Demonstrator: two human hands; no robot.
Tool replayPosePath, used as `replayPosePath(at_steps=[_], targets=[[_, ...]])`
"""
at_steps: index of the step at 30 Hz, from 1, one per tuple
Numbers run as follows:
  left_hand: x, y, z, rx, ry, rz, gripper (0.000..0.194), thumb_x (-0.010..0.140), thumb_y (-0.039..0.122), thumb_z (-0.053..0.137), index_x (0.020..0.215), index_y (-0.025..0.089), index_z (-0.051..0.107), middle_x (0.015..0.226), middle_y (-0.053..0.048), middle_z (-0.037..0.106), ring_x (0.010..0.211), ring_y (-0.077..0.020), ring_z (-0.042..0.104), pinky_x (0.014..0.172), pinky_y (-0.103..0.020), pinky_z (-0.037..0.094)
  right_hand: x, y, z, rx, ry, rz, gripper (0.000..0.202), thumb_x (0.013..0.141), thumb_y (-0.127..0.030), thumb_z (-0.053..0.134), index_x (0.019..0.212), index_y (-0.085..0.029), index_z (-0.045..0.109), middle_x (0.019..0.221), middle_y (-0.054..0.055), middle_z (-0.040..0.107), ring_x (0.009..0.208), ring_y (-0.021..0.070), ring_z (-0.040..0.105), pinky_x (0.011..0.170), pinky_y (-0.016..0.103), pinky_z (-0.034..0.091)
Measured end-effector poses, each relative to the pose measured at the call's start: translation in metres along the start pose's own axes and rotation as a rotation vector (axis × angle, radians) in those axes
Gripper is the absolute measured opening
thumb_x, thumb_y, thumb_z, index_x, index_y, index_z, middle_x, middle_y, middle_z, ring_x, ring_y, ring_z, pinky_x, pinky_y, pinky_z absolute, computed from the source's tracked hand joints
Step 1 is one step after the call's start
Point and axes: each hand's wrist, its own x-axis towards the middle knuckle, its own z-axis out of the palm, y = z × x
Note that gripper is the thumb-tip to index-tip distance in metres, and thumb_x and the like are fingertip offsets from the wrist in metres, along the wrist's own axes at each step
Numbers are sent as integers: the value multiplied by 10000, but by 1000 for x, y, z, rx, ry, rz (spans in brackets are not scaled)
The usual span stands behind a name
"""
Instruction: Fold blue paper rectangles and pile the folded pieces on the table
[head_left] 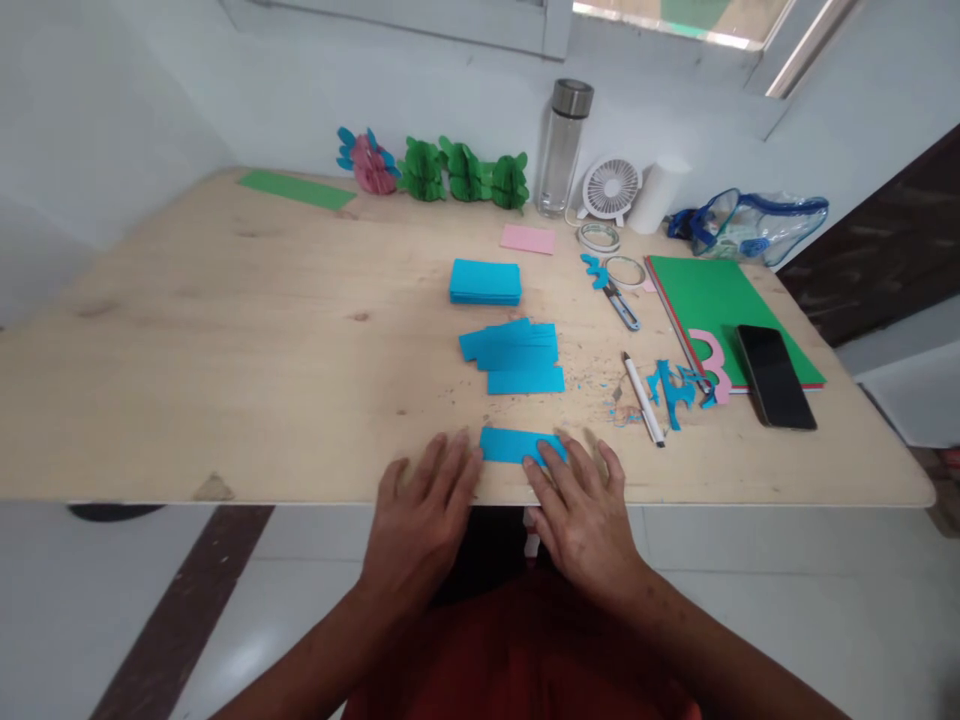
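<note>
A blue paper strip (pixel 508 446) lay flat on the wooden table (pixel 262 370), close to its front edge and between the person's two hands; the left hand (pixel 420 510) rested palm down, its fingers extended and slightly apart, with the index fingertip at the strip's left end; the right hand (pixel 589 515) also lay palm down, its fingers spread, a couple of them over the strip's right end (neither hand was clamped on anything). Just beyond the strip lay a loose, overlapping group of blue strips (pixel 517 355); behind that stood a neat stack of blue paper (pixel 485 278), with a pink paper piece (pixel 528 239) farther back. To the right, a white pen (pixel 643 400) lay near blue paper scraps (pixel 675 392), and a pair of snips (pixel 621 305) lay farther back; a black phone (pixel 776 378) overlapped the front part of a green sheet (pixel 720 300), beside a curvy pink cutout (pixel 711 365). Along the wall stood a green paper decoration (pixel 465 172), a pink-and-blue paper decoration (pixel 371 165), a clear bottle with a metallic cap (pixel 562 160), and a small white fan (pixel 612 188); a clear, blue-trimmed pouch (pixel 761 225) sat farther right; a green paper strip (pixel 296 188) lay at the far left.
</note>
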Motion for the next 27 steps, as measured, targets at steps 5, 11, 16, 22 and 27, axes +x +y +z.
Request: replayPosePath(at_steps=[5,11,16,22,27], targets=[[-1,-7,-8,-55,-32,-20,559,880,281,514,1416,181,391,1448,-123,443,1331,-323,393,1017,-511,312,0,0,1,-1,12,5,384,936,-352,479,1290,-218,541,1366,50,536,1342,300,340,1132,549,134],[8,4,-1,-82,-69,96,696,789,458,621,1421,289,382,1490,-82,392,1357,-333,344,1031,-504,292,2,-2,1,5,37,17,386,925,-357,493,1273,-201,550,1341,68,550,1341,296,329,1134,537,125],[10,6,6,-70,-7,85,575,825,434,577,1373,317,450,1459,-68,441,1350,-317,363,1052,-500,270,1,-1,1,-1,46,22,392,912,-370,519,1274,-222,548,1325,57,562,1338,295,336,1131,537,127],[1,-13,-2,-45,10,47,508,851,347,562,1350,297,484,1413,-69,499,1315,-314,412,1050,-487,290,-18,16,-7,-35,78,48,378,905,-340,535,1266,-233,557,1337,57,560,1331,300,363,1107,557,186],[-1,-23,-7,-70,29,75,519,859,400,544,1354,261,476,1420,-80,489,1303,-319,420,1014,-478,322,-22,25,-19,-35,97,38,345,907,-301,531,1244,-238,571,1323,59,566,1282,295,419,1074,543,232]])
